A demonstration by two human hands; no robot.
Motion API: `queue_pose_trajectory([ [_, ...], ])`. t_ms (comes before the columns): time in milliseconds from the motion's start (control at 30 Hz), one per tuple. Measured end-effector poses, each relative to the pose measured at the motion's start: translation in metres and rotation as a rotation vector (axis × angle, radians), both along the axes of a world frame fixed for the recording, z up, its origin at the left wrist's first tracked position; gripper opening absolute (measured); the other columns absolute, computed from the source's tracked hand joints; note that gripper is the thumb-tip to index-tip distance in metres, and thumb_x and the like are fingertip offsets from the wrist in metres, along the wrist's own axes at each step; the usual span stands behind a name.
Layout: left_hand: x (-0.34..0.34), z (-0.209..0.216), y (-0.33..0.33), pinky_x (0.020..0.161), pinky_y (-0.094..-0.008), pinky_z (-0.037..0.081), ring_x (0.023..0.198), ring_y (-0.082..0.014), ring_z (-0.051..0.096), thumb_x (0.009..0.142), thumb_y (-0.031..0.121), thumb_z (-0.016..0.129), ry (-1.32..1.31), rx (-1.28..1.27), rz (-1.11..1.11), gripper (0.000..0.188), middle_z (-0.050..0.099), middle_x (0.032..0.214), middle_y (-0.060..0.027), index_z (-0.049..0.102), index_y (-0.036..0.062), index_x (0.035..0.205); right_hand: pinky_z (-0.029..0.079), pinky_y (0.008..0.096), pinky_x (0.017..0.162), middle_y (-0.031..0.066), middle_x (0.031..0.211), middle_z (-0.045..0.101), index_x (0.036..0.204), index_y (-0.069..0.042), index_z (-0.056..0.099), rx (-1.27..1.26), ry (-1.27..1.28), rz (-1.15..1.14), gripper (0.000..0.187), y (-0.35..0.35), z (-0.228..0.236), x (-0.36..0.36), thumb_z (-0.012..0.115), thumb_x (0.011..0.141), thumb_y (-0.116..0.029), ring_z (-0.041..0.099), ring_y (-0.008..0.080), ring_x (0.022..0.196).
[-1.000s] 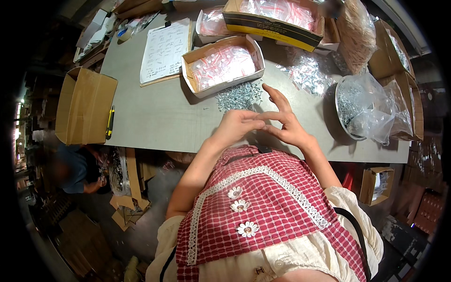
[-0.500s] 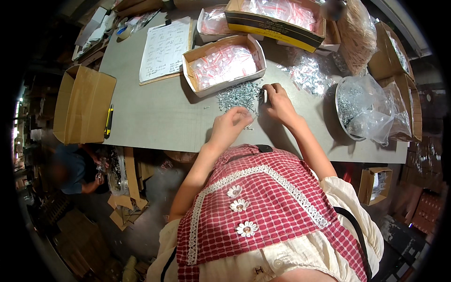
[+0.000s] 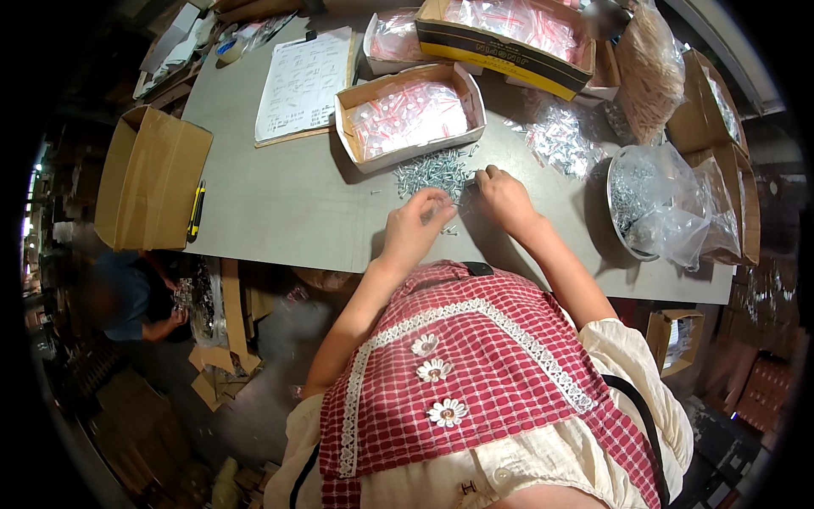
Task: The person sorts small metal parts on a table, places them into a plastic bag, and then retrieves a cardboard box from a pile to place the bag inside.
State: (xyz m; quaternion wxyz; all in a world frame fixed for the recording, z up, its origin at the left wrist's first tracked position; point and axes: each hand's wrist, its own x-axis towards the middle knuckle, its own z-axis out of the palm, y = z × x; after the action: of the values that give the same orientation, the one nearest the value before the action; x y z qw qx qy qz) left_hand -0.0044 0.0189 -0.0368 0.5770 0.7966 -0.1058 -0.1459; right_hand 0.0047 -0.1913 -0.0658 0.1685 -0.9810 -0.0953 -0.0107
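Keeping hands parted, after meeting at the fingertips a second ago; reaching the right hand (image 3: 507,204) to the right edge of the screw pile (image 3: 431,176), just in front of the white box (image 3: 409,114) on the grey table (image 3: 280,204). Curling the left hand (image 3: 413,225) at the pile's near edge, bending thumb toward blurred fingers; bunching right fingertips downward, and not being able to tell whether clamping a screw in either grip.

Left hand (image 3: 415,225) half curled, palm inward, a little blurred. Right hand (image 3: 506,204) near it, apart, back uppermost, fingers (image 3: 489,181) bent. Left forearm (image 3: 350,321), right forearm (image 3: 570,267) bare, both slanting inward.
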Motion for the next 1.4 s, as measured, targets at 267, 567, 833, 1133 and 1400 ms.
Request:
queue_pose_trajectory([
  [267,-0.003,-0.002,-0.002,0.084,-0.0275,0.051,0.097,-0.0123,0.067,0.087,0.015,0.072,-0.096,-0.014,0.027,0.029,0.074,0.101,-0.0098,0.063,0.0023,0.111,0.050,0.0423,0.078,0.0152,0.092,0.061,0.096,-0.003,0.064,0.460,0.023,-0.022,0.018,-0.024,0.003,-0.012,0.062,0.077,-0.004,0.062,0.0354,0.087],
  [567,-0.004,0.002,-0.004,0.083,-0.0277,0.051,0.095,-0.0129,0.068,0.087,0.014,0.072,-0.125,-0.018,0.045,0.029,0.074,0.100,-0.0096,0.063,0.0024,0.111,0.051,0.0435,0.074,0.0184,0.087,0.061,0.094,-0.001,0.059,0.221,-0.039,-0.060,0.022,-0.021,-0.001,-0.026,0.066,0.074,-0.008,0.062,0.0378,0.080],
  [833,-0.004,-0.001,-0.003,0.083,-0.0283,0.052,0.099,-0.0157,0.069,0.086,0.012,0.072,-0.165,0.003,0.042,0.029,0.073,0.100,-0.0098,0.062,0.0019,0.111,0.052,0.0449,0.067,0.0171,0.082,0.062,0.090,-0.002,0.057,-0.008,-0.089,-0.021,0.022,-0.003,-0.008,-0.014,0.065,0.073,-0.013,0.063,0.0370,0.076],
  [1133,-0.004,0.002,-0.003,0.085,-0.0315,0.053,0.104,-0.0212,0.068,0.085,0.014,0.073,-0.248,0.018,0.042,0.031,0.071,0.105,-0.0121,0.062,0.0026,0.112,0.054,0.0430,0.068,0.0167,0.086,0.063,0.093,-0.003,0.057,0.008,-0.145,0.056,0.017,0.015,0.001,-0.008,0.060,0.079,-0.012,0.065,0.0337,0.080],
  [1400,-0.003,0.003,0.000,0.083,-0.0353,0.052,0.094,-0.0245,0.067,0.083,0.018,0.075,-0.411,0.168,0.002,0.033,0.071,0.105,-0.0097,0.068,0.0063,0.112,0.054,0.0401,0.069,0.0181,0.082,0.065,0.091,-0.002,0.060,0.185,0.016,-0.025,0.018,-0.009,0.002,-0.011,0.061,0.076,-0.012,0.065,0.0338,0.076],
])
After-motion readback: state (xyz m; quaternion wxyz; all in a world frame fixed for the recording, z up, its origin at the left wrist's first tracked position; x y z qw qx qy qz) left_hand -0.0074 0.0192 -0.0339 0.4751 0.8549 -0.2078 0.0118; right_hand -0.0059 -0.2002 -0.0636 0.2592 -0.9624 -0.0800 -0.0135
